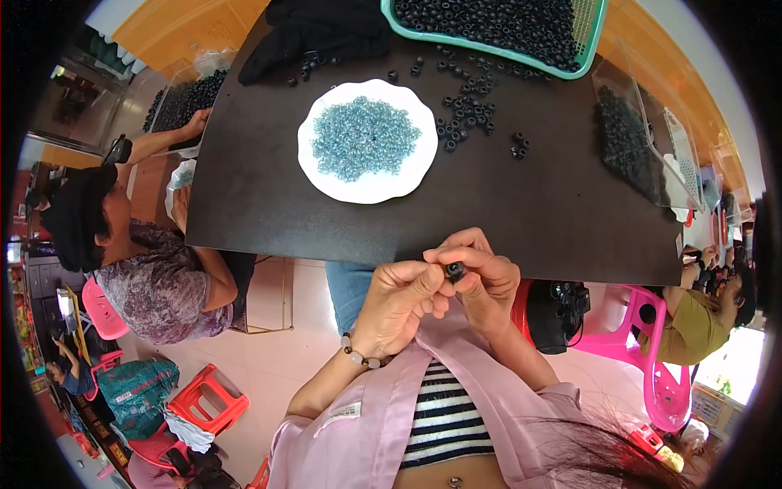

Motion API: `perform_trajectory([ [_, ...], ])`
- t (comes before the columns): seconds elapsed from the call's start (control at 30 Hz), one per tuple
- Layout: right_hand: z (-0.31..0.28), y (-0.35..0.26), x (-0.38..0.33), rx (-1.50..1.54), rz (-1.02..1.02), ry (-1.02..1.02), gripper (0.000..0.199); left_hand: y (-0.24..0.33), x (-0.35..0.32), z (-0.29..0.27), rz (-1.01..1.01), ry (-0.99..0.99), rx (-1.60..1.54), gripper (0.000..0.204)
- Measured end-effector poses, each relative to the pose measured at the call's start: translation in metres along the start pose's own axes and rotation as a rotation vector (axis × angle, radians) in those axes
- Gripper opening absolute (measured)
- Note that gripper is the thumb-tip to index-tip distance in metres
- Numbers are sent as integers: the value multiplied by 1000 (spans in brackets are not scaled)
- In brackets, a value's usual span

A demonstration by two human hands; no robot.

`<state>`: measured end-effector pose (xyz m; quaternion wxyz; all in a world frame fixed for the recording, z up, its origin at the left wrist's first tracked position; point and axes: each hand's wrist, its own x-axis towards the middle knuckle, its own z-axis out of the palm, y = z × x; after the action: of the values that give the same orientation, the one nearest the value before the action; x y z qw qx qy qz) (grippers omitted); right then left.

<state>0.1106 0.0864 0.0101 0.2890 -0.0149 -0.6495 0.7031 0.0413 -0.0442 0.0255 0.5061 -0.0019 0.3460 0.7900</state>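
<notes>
A small black ring-shaped piece [454,269] is pinched between the fingertips of both my hands, just off the table's near edge. My left hand [405,295], a bead bracelet at its wrist, grips it from the left. From the other side, the thumb and fingers of my right hand [486,281] close on it. Beyond my hands a white scalloped plate [358,192] holds a heap of clear bluish beads [366,137]. Many loose black ring pieces [468,110] lie to the right of the plate. Whether anything tiny sits inside the held piece I cannot tell.
On the dark table [538,212] a green basket [586,55] full of black pieces stands at the back. Black cloth [326,41] lies far left, a clear bin [643,155] at right. Co-workers sit left [163,281] and right [692,322]. A red stool [220,395] is lower left.
</notes>
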Motion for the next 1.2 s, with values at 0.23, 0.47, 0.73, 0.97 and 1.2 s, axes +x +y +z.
perform_trajectory([
  [0.23, 1, 1, 1, -130, -20, -6, 39, 6, 4, -3, -17, -29, 31, 15],
  [0.47, 4, 5, 4, -189, -71, 38, 39, 7, 7, 0, -11, 6, 35, 13],
  [0.73, 0, 8, 10, -233, -90, 35, 38, 6, 15, 0, -11, 76, 98, 13],
  [0.97, -10, 22, 15, -111, -28, -1, 44, 0, 29, -4, 60, 35, 107, 17],
  [1.2, -17, 33, 9, 156, 118, -5, 72, -7, 38, -6, 31, 114, 96, 16],
])
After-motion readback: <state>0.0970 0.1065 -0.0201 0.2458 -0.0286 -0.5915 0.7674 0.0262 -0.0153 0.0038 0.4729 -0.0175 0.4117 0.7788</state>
